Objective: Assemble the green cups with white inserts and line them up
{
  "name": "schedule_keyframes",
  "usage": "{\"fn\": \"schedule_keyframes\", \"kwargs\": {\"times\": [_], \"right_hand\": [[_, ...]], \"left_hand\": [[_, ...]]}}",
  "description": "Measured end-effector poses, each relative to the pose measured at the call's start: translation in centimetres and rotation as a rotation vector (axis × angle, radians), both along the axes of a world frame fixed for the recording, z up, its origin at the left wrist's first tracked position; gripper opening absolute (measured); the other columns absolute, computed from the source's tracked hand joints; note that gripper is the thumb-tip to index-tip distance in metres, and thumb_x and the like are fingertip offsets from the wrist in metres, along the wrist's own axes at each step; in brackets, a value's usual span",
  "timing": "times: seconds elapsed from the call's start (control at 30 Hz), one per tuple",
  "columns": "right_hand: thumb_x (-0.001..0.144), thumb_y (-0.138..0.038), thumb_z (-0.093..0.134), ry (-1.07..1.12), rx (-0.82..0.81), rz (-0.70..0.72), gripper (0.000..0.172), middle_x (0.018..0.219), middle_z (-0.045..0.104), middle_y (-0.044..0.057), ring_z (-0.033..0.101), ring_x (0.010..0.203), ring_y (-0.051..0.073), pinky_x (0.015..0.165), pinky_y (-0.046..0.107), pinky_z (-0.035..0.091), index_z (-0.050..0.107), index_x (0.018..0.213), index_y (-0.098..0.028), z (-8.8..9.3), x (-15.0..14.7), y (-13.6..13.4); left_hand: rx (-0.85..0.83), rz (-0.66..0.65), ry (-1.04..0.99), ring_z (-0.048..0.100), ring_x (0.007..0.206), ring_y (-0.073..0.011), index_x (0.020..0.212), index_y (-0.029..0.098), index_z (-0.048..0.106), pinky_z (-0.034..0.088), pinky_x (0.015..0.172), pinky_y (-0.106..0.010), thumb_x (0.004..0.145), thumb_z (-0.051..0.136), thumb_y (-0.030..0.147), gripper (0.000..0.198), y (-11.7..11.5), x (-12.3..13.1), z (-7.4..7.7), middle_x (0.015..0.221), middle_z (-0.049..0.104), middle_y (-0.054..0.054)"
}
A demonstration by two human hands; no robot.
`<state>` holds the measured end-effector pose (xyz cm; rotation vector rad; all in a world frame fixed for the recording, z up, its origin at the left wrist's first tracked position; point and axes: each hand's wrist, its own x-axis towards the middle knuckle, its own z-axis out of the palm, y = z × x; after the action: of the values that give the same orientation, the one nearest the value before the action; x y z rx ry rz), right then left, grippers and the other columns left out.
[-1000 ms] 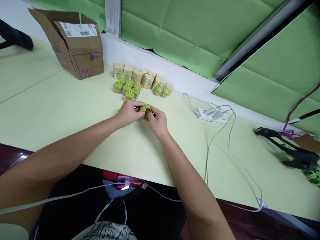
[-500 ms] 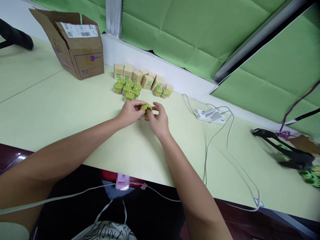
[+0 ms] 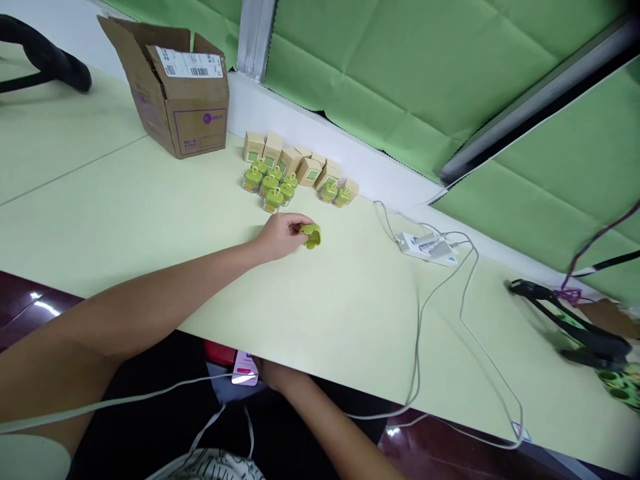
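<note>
Over the table, my left hand (image 3: 283, 236) pinches a small green lid-like piece (image 3: 312, 236), its hollow side turned to the right. My right hand (image 3: 270, 373) is below the table's front edge, beside a lit phone (image 3: 245, 369) on my lap; its fingers are mostly hidden, so its grip cannot be made out. Beyond my left hand stand several small clear jars with green lids (image 3: 273, 199), and two more such jars (image 3: 329, 192) are a little to the right. A row of small cardboard boxes (image 3: 309, 171) is behind them.
An open carton (image 3: 200, 123) stands at the back left. On the right are a white power strip (image 3: 427, 249) with cables and a black stand (image 3: 575, 320). Another black object (image 3: 55, 63) is at the far left. A white cable crosses my lap.
My right hand has let go of the green piece and moved down below the table edge to the phone. My left hand keeps the piece. The view has shifted slightly.
</note>
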<state>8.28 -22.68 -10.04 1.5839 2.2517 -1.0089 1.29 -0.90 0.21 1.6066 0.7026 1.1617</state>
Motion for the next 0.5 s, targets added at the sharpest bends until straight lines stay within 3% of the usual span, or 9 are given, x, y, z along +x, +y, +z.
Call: {"fn": "schedule_keyframes", "kwargs": {"times": [0.1, 0.37, 0.5], "right_hand": [[0.101, -0.03, 0.045, -0.004, -0.014, -0.006, 0.038, 0.115, 0.079, -0.004, 0.073, 0.109, 0.027, 0.091, 0.043, 0.057, 0.071, 0.124, -0.045, -2.1, 1.1, 1.8], [0.102, -0.031, 0.041, -0.047, -0.032, -0.021, 0.039, 0.12, 0.077, -0.002, 0.073, 0.108, 0.029, 0.089, 0.046, 0.056, 0.071, 0.124, -0.043, -4.6, 0.6, 1.5], [0.105, -0.03, 0.031, -0.015, -0.026, 0.014, 0.047, 0.123, 0.076, -0.003, 0.073, 0.109, 0.026, 0.09, 0.045, 0.056, 0.07, 0.125, -0.044, -4.9, 1.4, 1.4]], "left_hand": [[0.005, 0.001, 0.006, 0.073, 0.087, -0.0182, 0.093, 0.016, 0.079, 0.061, 0.085, -0.034, 0.072, 0.063, 0.011, 0.027, 0.0, 0.1, -0.1, 0.097, 0.079, -0.008], [0.011, 0.001, 0.018, 0.072, 0.085, -0.0175, 0.093, 0.016, 0.079, 0.061, 0.082, -0.033, 0.072, 0.064, 0.012, 0.026, 0.2, 0.0, -0.2, 0.095, 0.079, -0.007], [0.009, 0.001, 0.02, 0.072, 0.085, -0.0174, 0.094, 0.017, 0.079, 0.061, 0.083, -0.033, 0.072, 0.064, 0.012, 0.027, 0.2, 0.0, -0.3, 0.096, 0.079, -0.007]]}}
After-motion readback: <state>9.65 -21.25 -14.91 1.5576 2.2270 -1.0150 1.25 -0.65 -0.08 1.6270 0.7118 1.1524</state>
